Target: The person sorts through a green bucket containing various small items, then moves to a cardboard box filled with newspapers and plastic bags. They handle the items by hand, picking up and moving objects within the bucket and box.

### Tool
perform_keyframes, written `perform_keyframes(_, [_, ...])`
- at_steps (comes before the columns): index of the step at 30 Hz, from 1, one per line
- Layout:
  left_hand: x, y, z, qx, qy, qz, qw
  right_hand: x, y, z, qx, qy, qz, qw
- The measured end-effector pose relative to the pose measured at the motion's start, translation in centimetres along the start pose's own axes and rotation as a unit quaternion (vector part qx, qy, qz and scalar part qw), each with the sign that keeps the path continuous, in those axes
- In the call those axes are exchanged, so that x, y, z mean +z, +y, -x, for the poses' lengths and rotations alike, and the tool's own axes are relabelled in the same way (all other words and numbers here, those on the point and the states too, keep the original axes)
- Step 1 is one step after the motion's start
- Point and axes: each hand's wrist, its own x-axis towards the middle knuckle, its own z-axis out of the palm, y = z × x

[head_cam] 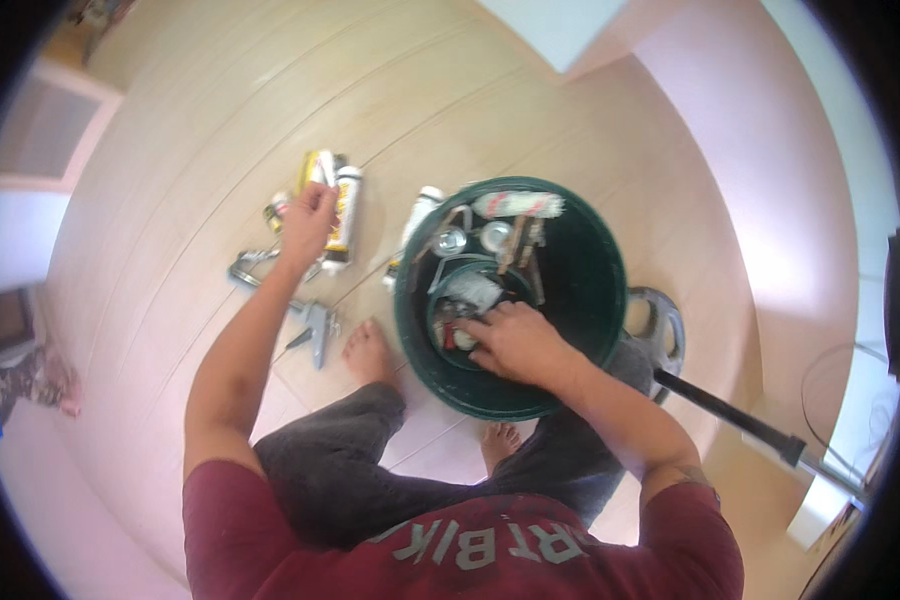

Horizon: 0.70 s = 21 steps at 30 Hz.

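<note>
My left hand (311,217) is over a group of white and yellow sealant cartridges (345,214) on the tiled floor; its fingers are at one cartridge's nozzle end, and whether they grip it is unclear. A grey caulking gun (311,322) lies nearer to me. My right hand (514,337) reaches into a smaller green bucket (439,352) standing inside a large dark green tub (600,300). Its fingertips are among small items near a red object (448,335). A paint roller sleeve (517,204), cans (450,241) and wooden-handled tools (511,244) are also in the tub.
Another cartridge (422,214) lies against the tub's left side. Right of the tub is a grey slotted base (671,330) beside a black and metal pole (735,412). My bare feet (367,352) are close to the tub. White furniture (555,30) stands at the top.
</note>
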Motion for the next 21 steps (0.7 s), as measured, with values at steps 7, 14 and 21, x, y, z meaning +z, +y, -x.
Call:
perform_keyframes(7, [3.8,18.8,7.7,0.228,-0.47,-0.176,0.835,-0.3,-2.9,7.4,0.148,0.092,-0.087,0.981])
perform_keyframes(14, [13.3,14.5,11.8,0.333,-0.443,-0.503,0.663,1.3,-2.6,6.9,0.079,0.365,-0.082,0.924])
perform_keyframes(21, [17.1,10.9,13.0,0.419,-0.37,-0.474,0.681,1.4,-2.6,7.4,0.07,0.389,-0.09,0.914])
